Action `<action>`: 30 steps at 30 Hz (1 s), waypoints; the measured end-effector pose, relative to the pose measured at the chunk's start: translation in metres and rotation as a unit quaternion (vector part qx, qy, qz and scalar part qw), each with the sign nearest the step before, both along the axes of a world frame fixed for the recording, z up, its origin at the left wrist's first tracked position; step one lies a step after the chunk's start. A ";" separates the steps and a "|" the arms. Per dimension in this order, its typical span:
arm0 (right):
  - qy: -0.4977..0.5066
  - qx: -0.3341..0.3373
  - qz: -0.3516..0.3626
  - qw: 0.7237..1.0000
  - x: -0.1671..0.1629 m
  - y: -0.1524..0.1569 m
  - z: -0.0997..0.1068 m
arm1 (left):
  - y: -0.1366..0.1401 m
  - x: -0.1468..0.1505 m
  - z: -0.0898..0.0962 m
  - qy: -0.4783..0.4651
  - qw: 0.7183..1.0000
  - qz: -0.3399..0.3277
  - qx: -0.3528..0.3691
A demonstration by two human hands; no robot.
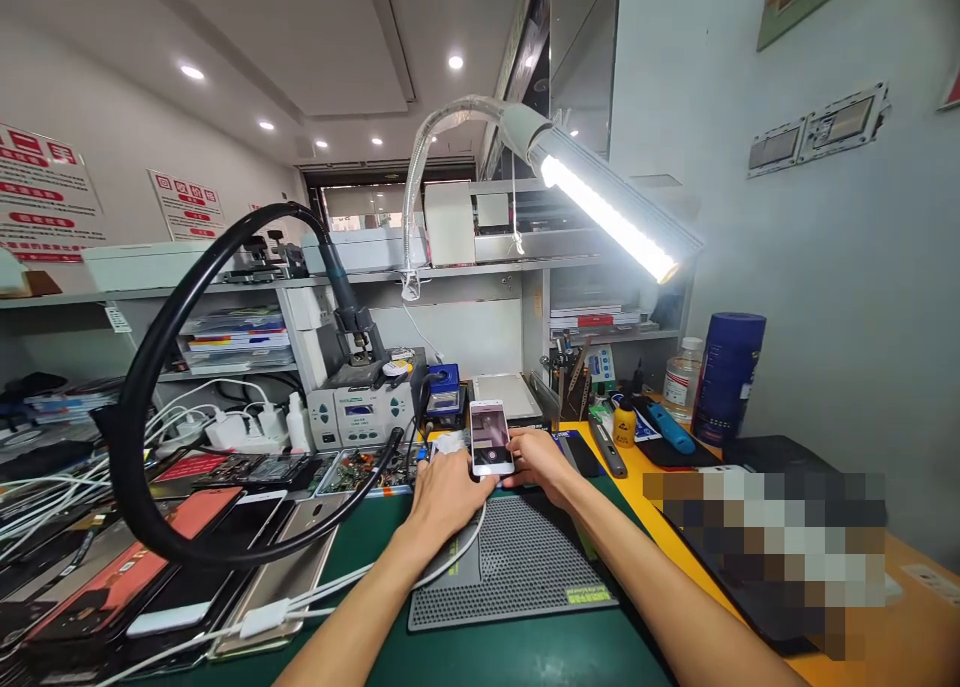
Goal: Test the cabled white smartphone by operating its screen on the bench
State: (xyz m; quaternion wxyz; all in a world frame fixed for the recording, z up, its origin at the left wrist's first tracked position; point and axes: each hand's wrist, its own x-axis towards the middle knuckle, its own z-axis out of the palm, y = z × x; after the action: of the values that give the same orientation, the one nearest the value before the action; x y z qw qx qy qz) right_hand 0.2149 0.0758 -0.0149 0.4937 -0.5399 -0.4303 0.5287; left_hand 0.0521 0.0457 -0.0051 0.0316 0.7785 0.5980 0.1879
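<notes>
A white smartphone (492, 445) stands tilted back at the far side of the grey work mat, its lit screen showing what looks like a camera view. My left hand (444, 489) is at its lower left, thumb against the bottom edge; some fingertips are hard to make out. Closed on the phone's right edge is my right hand (541, 460), with some fingers hidden behind it. A white cable (471, 539) curves up toward the phone's bottom and passes out of sight by my left hand.
Several phones and phone parts (277, 557) lie at left under a looping black hose (127, 407). A soldering station (367, 414) and circuit boards (360, 470) stand behind. A bright lamp (607, 217) hangs overhead. At right are a yellow bottle (624, 425) and blue cylinder (729, 377).
</notes>
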 end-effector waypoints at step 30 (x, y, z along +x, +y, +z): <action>0.009 -0.011 0.021 1.000 0.001 0.001 0.002 | -0.009 -0.008 -0.003 -0.003 0.993 -0.093 -0.075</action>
State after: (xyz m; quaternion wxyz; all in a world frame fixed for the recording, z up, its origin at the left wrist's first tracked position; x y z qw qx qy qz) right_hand 0.2156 0.0769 -0.0134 0.4807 -0.5314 -0.4314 0.5480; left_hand 0.0439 0.0369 -0.0082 0.1091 0.8257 0.5352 0.1414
